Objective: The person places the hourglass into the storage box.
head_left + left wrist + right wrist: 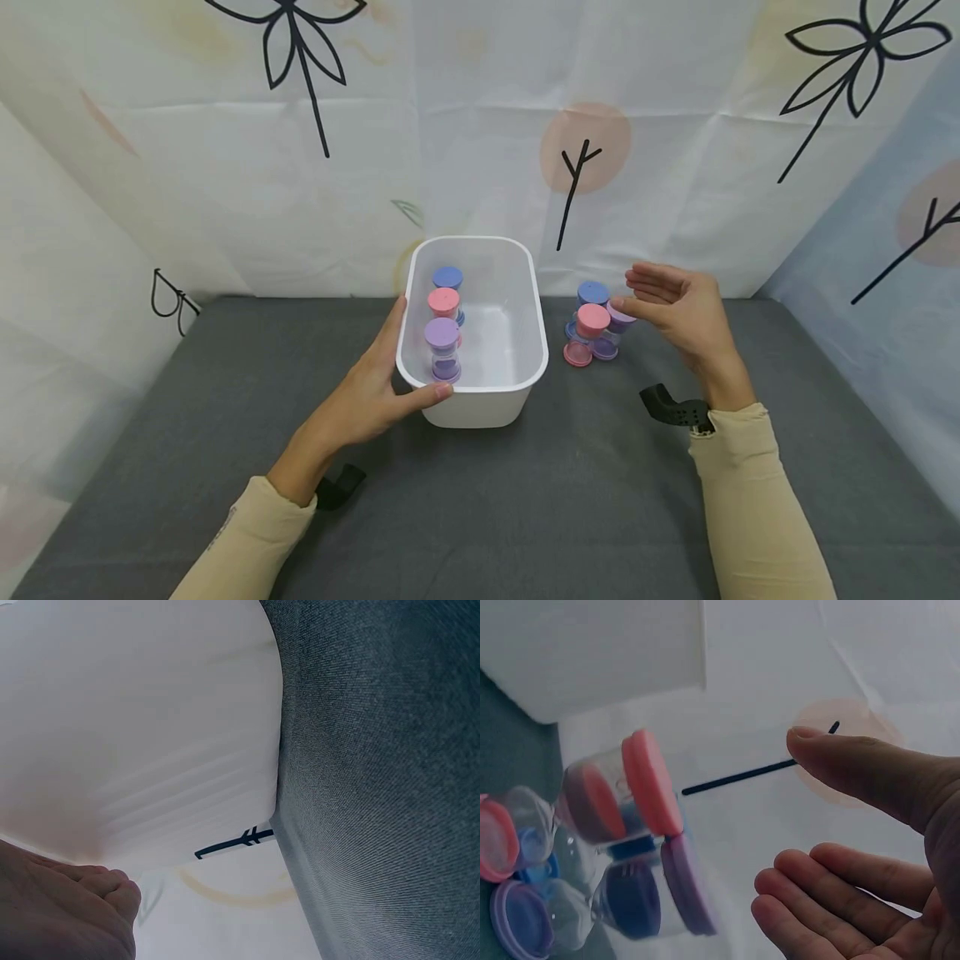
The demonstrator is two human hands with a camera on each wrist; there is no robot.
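Observation:
A white plastic bin (480, 410) stands on the grey cloth. My left hand (367, 400) holds its near left corner, thumb over the front rim and fingers along the left wall. Inside, along the left wall, stand sand timers with blue (447, 277), pink (443, 302) and purple (442, 333) caps. To the right of the bin is a cluster of upright sand timers: blue (592, 292), pink (592, 321) and purple (622, 317). My right hand (678, 312) hovers just right of them, thumb and fingers apart; the right wrist view shows nothing in it.
Grey cloth (525, 517) covers the table. A white patterned curtain (480, 167) hangs right behind the bin and timers, with side panels at left and right. Dark wrist straps (675, 408) sit at the cuffs of the beige sleeves (757, 508).

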